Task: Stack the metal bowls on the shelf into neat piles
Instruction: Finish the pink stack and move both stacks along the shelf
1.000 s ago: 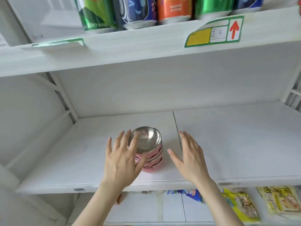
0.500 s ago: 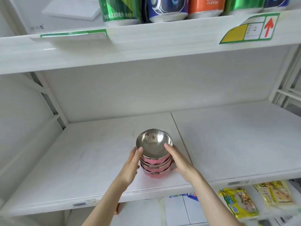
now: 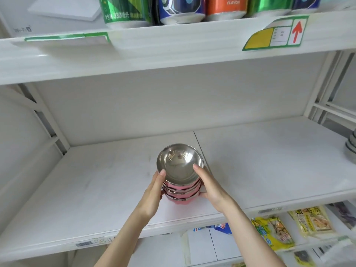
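A stack of metal bowls (pink outside, mirror-bright inside) is seen standing on the white shelf, near its front edge and just left of the seam between the two shelf panels. The stack is clasped from both sides: the left hand is pressed flat against its left wall, the right hand against its right. Drink cans are lined up on the shelf above.
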### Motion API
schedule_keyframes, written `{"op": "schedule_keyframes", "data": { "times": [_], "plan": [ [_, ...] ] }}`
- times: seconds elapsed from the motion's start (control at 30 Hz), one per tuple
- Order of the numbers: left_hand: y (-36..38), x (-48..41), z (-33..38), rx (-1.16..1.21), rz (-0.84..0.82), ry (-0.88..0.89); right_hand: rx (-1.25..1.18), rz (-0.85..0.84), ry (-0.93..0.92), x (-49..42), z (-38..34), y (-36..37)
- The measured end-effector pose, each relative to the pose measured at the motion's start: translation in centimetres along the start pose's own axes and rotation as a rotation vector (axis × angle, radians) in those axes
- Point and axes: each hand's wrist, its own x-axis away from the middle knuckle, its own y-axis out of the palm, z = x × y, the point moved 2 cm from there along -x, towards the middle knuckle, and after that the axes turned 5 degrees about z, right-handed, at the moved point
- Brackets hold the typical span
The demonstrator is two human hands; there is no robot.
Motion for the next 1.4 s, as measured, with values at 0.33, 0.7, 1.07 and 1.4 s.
{"op": "schedule_keyframes", "data": {
  "times": [0.33, 0.7, 1.07, 1.4],
  "plan": [
    [6.2, 0.5, 2.6, -0.027, -0.007, 0.002, 0.004, -0.01, 0.012, 1.3, -1.2, -6.5],
    [19.8, 1.2, 5.7, 0.035, 0.04, 0.009, 0.086, -0.061, 0.027, 2.5, -2.9, -20.1],
    [31.5, -2.4, 8.3, 0.0, -0.066, 0.028, 0.045, 0.049, 0.017, 1.8, -3.1, -32.1],
    [43.9, -5.8, 10.6, 0.022, -0.093, 0.037, 0.037, 0.097, 0.052, -0.5, -3.1, -44.9]
  ]
}}
